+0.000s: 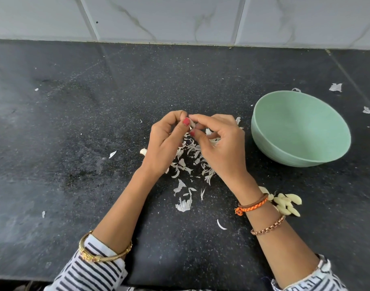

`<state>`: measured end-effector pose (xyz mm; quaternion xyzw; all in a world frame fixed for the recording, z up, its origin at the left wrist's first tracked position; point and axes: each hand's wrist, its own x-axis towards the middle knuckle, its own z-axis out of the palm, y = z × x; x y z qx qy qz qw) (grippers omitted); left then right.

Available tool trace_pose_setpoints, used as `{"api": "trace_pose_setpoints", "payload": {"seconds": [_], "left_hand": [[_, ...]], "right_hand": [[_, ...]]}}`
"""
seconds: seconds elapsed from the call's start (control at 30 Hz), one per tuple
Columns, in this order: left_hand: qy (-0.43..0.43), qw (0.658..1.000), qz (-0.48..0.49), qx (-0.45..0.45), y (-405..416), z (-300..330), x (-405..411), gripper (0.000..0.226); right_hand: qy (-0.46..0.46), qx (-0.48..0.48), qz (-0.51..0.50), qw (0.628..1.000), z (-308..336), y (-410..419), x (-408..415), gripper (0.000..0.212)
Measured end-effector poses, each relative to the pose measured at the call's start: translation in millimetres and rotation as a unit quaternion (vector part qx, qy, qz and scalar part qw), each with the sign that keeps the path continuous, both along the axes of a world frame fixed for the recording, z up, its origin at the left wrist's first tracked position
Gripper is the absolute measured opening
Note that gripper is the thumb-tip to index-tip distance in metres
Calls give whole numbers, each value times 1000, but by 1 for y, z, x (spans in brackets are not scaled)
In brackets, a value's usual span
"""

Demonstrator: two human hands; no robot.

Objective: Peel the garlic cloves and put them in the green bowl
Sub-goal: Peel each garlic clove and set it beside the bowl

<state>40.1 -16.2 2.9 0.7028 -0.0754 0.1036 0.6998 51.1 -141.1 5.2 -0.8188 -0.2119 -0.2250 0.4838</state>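
Both hands, left hand (pixel 163 137) and right hand (pixel 219 141), pinch one garlic clove (pixel 192 123), picking skin. It could easily slip onto the counter (pixel 75 122) peel litter, well short of the green bowl (pixel 301 129).

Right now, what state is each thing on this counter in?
Green bowl: upright, empty as far as visible.
Garlic clove: pinched between both hands, skin partly on.
Left hand: gripping the clove.
Right hand: pinching the clove.
Peeled cloves: heaped on the counter by the right wrist.
Skins: scattered under the hands.
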Motion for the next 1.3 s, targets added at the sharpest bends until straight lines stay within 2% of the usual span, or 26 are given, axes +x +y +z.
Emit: {"api": "trace_pose_setpoints", "payload": {"seconds": [0.1, 0.23, 0.37, 0.5, 0.63, 0.73, 0.83, 0.93, 1.1, 1.17, 1.3], "left_hand": [[2, 1000, 11, 4, 0, 1, 0, 9], [-27, 998, 29, 48, 1, -1, -1, 11], [-37, 995, 42, 86, 2, -6, 1, 9], [-50, 994, 50, 78, -2, -3, 1, 8], [-75, 994, 52, 65, -7, 0, 0, 7], [-94, 993, 60, 48, -8, 1, -2, 26], [-98, 989, 95, 54, -4, 2, -2, 29], [-63, 988, 126, 64, 1, 1, -2, 28], [-38, 992, 80, 91, -1, -2, -1, 7], [-40, 993, 68, 92, -1, -4, 0, 11], [-54, 990, 73, 104, 1, -6, 1, 4]], "right_hand": [[18, 4, 8, 1000, 2, 0, 0, 23], [119, 88, 42, 988, 7, 0, -3, 19], [142, 122, 56, 981, 10, 0, -3, 11], [188, 156, 46, 969, 11, -1, -4, 17], [200, 171, 34, 964, 12, 2, -7, 12], [223, 213, 19, 951, 12, 1, -6, 9], [216, 251, 4, 944, 13, -2, -4, 11], [186, 250, -5, 950, 14, -4, -2, 17], [181, 229, 11, 956, 13, -1, -4, 10], [184, 230, 15, 955, 12, -2, -4, 10], [180, 212, 24, 960, 12, -4, -3, 15]]}}
